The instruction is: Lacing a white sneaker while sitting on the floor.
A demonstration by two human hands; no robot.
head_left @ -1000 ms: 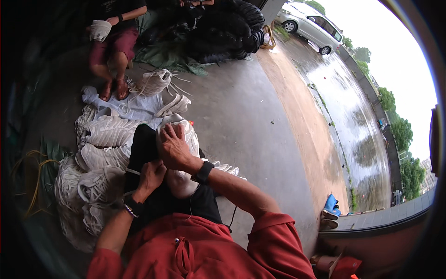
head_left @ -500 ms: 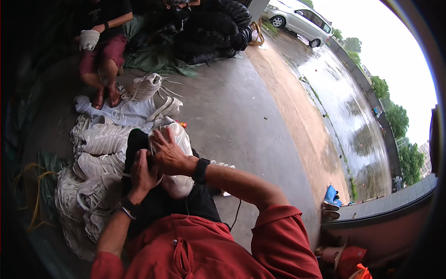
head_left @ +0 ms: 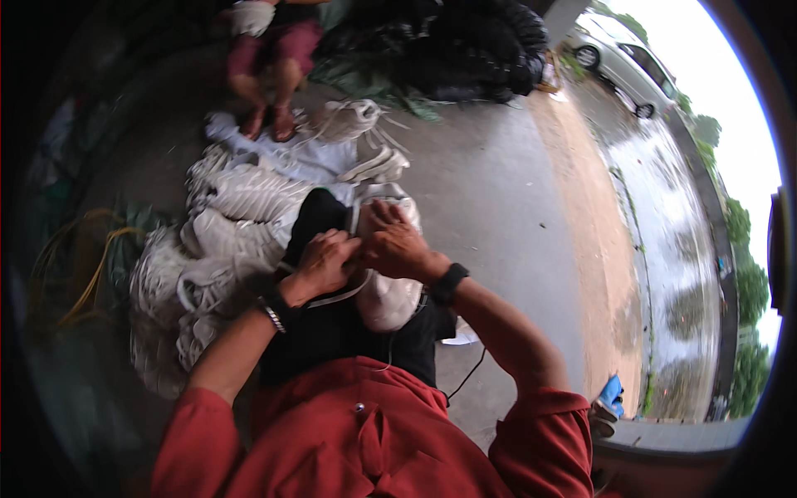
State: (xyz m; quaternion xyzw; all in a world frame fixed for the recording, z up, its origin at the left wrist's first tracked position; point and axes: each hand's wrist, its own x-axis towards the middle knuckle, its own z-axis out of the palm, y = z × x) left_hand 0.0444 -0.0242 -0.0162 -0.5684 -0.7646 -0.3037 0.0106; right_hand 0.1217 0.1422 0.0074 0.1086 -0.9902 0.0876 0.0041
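Well, closest to me, a person in a loose red top (head_left: 299, 444) is sitting with black cloth (head_left: 307, 347) over the lap, both forearms angling inward. A white, round-toed shoe (head_left: 390, 305) is lying on that lap, beneath the hands. The left hand (head_left: 325, 264) is curling at the shoe's left side with its fingers drawn in; I cannot tell what they are gripping, though a thin white lace (head_left: 342, 294) is hanging below them. The right hand (head_left: 397, 241) is covering the shoe's middle, fingers half bent and slightly apart, blocking my view of its thumb and its hold.

Past the left forearm, a heap of white lace-up shoes (head_left: 253, 197) is spreading over the floor, thin yellow cord (head_left: 103, 261) lying to its left. A pale cloth (head_left: 320, 158) is lying at the heap's far end, near a co-worker in maroon shorts (head_left: 295, 46). Farther back, bulging glossy black bags (head_left: 477, 58) are hiding their contents. Outside, a silver car (head_left: 623, 62) is standing by wet ground (head_left: 656, 207).
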